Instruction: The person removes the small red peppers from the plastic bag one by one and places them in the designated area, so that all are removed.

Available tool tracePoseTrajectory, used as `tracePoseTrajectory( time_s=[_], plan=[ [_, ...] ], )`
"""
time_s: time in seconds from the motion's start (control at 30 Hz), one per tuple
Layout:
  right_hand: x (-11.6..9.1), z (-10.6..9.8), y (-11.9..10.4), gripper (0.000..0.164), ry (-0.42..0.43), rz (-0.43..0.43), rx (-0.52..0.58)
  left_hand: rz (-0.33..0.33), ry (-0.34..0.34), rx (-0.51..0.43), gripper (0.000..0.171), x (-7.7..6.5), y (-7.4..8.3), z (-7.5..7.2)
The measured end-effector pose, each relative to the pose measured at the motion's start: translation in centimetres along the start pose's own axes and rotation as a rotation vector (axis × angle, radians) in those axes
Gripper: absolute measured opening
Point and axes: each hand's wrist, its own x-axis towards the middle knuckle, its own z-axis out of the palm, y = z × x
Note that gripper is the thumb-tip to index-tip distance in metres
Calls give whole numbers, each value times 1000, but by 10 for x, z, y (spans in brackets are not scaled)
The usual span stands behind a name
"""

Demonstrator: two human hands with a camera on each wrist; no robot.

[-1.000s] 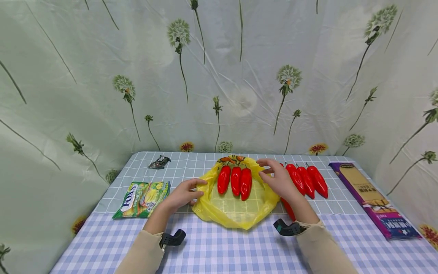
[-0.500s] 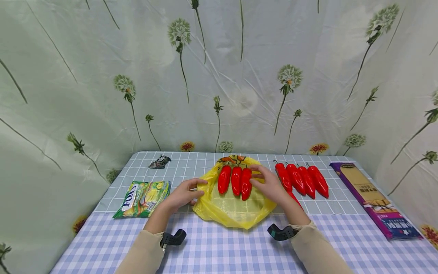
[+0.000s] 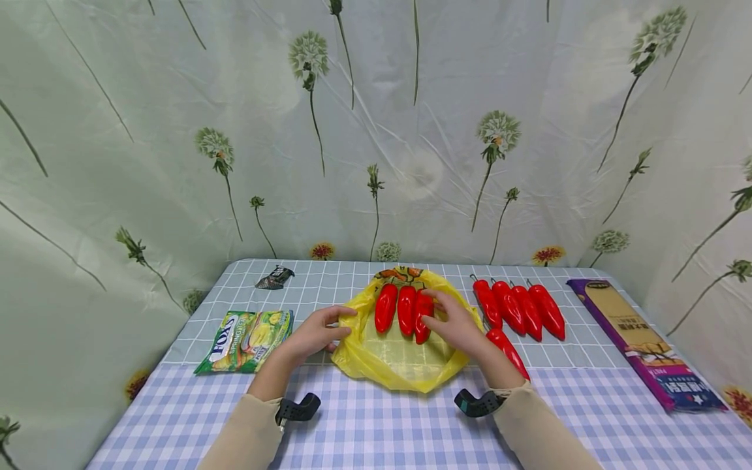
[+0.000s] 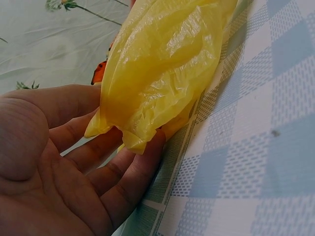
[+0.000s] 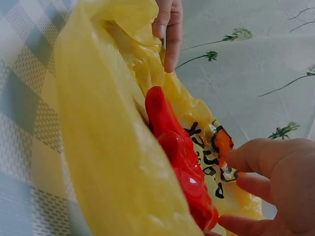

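Note:
A yellow plastic bag [image 3: 388, 377] lies spread open mid-table, holding three red peppers [image 3: 385, 308] side by side. At the bag's left rim is my left hand [image 3: 318, 331], pinching the plastic. In the left wrist view, the thumb and fingers lie on either side of the crumpled bag edge [image 4: 140, 130]. My right hand [image 3: 454, 325] reaches over the bag's right side, its fingertips at the rightmost pepper [image 3: 422, 328]. The right wrist view shows its thumb and fingers spread apart beside the red peppers [image 5: 184, 162], with the lower fingertips right at the nearest one.
Several more red peppers [image 3: 508, 307] lie right of the bag, with one lone pepper [image 3: 508, 352] nearer. A purple pasta packet [image 3: 640, 343] lies at the far right. On the left are a green candy bag [image 3: 245, 341] and a small black packet [image 3: 274, 279].
My right hand has moved left from the bag's right rim to the rightmost pepper inside, then shifted slightly back and down. The left hand has stayed at the bag's left rim.

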Motion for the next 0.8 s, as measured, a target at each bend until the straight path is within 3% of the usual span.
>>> tracePoseTrajectory(
  time_s=[0.27,0.5,0.8],
  plan=[
    [1,4,4,54,-47,-27,-46,5,-2,2,38,1,-1,0],
    [1,7,8,50,-69,7,-112,-1,-2,5,38,0,-1,0],
    [0,9,6,37,-63,30,-99,-7,8,12,38,0,0,1]
  ],
)
